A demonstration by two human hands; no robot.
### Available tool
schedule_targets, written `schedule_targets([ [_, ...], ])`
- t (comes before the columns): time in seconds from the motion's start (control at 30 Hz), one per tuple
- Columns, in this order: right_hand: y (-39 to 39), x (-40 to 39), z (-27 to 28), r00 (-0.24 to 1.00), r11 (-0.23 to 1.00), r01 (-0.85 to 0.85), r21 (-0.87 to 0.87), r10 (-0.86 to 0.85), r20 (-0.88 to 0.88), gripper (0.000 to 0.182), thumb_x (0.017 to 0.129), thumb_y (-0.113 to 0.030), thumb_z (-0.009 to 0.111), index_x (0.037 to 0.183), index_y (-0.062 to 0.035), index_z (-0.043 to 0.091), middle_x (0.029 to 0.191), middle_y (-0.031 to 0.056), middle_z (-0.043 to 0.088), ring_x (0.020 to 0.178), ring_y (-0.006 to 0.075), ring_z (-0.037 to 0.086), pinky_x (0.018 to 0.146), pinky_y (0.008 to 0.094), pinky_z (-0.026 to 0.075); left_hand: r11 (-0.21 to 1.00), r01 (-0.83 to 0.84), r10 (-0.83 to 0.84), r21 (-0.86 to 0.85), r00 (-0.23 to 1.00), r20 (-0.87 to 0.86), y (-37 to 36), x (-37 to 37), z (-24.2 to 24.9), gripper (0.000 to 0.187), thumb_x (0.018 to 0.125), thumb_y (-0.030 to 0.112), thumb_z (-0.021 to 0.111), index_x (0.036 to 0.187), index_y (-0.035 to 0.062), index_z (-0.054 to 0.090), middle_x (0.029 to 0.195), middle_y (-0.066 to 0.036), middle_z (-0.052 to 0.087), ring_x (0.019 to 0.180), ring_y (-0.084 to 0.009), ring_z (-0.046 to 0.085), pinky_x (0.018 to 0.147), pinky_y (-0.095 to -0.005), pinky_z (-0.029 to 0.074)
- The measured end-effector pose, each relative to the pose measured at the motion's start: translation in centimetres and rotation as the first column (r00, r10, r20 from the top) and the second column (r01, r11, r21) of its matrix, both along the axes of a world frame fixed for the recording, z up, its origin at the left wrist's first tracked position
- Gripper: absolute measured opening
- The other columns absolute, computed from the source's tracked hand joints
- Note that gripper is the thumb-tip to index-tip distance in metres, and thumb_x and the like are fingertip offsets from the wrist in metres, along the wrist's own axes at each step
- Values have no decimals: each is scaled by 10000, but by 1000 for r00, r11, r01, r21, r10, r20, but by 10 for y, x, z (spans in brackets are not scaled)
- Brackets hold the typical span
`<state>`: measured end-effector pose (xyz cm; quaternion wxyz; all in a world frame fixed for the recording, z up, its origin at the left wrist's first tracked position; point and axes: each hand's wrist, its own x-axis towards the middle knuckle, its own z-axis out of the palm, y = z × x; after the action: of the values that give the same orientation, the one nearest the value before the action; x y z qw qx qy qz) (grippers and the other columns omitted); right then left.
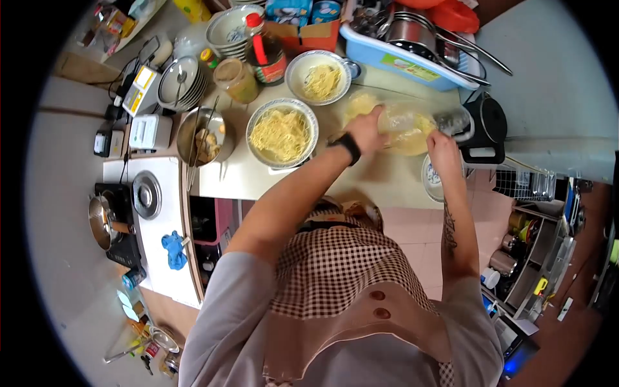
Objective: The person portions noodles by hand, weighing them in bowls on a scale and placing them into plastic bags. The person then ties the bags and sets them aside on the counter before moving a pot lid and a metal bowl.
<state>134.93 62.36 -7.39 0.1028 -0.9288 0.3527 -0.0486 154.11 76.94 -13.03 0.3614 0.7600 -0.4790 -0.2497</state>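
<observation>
A clear plastic bag [406,132] with pale yellow noodles inside lies over the right part of the counter, blurred by motion. My left hand [366,132], with a dark watch at its wrist, is at the bag's left end, its fingers closed on the plastic. On the near right side, my right hand [443,151] pinches the bag. Beyond my left hand is a small clump of noodles [361,104]. To the left stands a large bowl of noodles [280,134]. A smaller bowl with noodles [319,79] sits behind it.
A metal pot [205,138] with food and chopsticks stands left of the bowls. Behind are a jar [236,80], a red-capped bottle [265,55] and a blue basket [400,55] of utensils. A black kettle [487,126] is at right. One bowl [433,180] sits near the front edge.
</observation>
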Motion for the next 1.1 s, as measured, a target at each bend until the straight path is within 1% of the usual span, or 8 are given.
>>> schedule_targets([
  [0.07, -21, 17, 18, 994, 997, -49, -57, 55, 98, 130, 893, -125, 569, 830, -20, 614, 872, 228, 660, 798, 425, 643, 689, 501, 520, 994, -53, 60, -94, 995, 79, -59, 18, -21, 325, 879, 222, 653, 1130, 19, 621, 748, -134, 690, 739, -294, 700, 693, -384, 561],
  [0.2, -45, 29, 62, 948, 993, -7, -121, 45, 314, 86, 887, -93, 568, 848, -25, 605, 858, 213, 649, 789, 426, 633, 680, 498, 510, 845, -420, 88, -330, 719, -690, -115, 84, 19, 136, 949, 112, 548, 928, 9, 636, 776, -82, 682, 752, -184, 701, 671, -305, 557],
  [0.33, -57, 15, 44, 895, 985, 45, -167, 35, 445, 73, 876, -81, 567, 831, -33, 599, 830, 197, 639, 755, 401, 633, 669, 484, 515, 891, -376, 252, -253, 875, -413, -121, 123, 9, 188, 961, 177, 583, 985, -3, 631, 887, -111, 711, 863, -170, 690, 770, -277, 528],
  [0.4, -63, 10, -13, 967, 998, -69, -1, 67, 246, 70, 882, -89, 567, 845, -42, 603, 840, 203, 643, 783, 396, 641, 682, 499, 516, 931, -329, 285, -160, 926, -248, -115, 109, -3, 477, 947, 143, 610, 1374, 0, 451, 1096, -152, 698, 979, -203, 666, 877, -298, 506],
  [0.53, -47, 17, -27, 948, 998, -44, 34, 31, 318, 90, 894, -101, 575, 850, -27, 600, 876, 195, 650, 804, 397, 643, 718, 485, 527, 827, -310, 215, -469, 945, -245, -92, 46, 21, 616, 857, 93, 664, 1408, 18, 400, 1066, -176, 672, 946, -301, 656, 846, -390, 526],
  [0.67, -34, 15, -29, 944, 997, -81, 17, 72, 322, 85, 895, -99, 577, 884, -23, 615, 925, 175, 655, 830, 390, 647, 737, 461, 539, 787, 466, -333, -404, 873, 356, -82, -5, 33, 348, 809, 12, 587, 1156, 43, 567, 1056, -167, 642, 982, -363, 614, 904, -444, 491],
  [0.87, -33, -6, -11, 984, 997, -74, 34, 68, 162, 110, 896, -116, 574, 940, -43, 644, 907, 156, 654, 835, 374, 653, 749, 442, 546, 728, 328, -647, 602, 617, 447, -79, 7, 32, 301, 930, 233, 450, 1096, 34, 604, 895, -174, 708, 907, -393, 668, 935, -471, 465],
  [1.1, -13, 5, 17, 984, 999, 50, 1, -49, 170, 224, 913, -144, 569, 1097, -54, 663, 1018, 157, 684, 866, 366, 665, 772, 452, 537, 950, 240, -309, 200, 818, 486, -17, 15, 59, 501, 842, 242, 686, 1279, 40, 550, 1196, -171, 627, 1000, -359, 652, 805, -439, 546],
])
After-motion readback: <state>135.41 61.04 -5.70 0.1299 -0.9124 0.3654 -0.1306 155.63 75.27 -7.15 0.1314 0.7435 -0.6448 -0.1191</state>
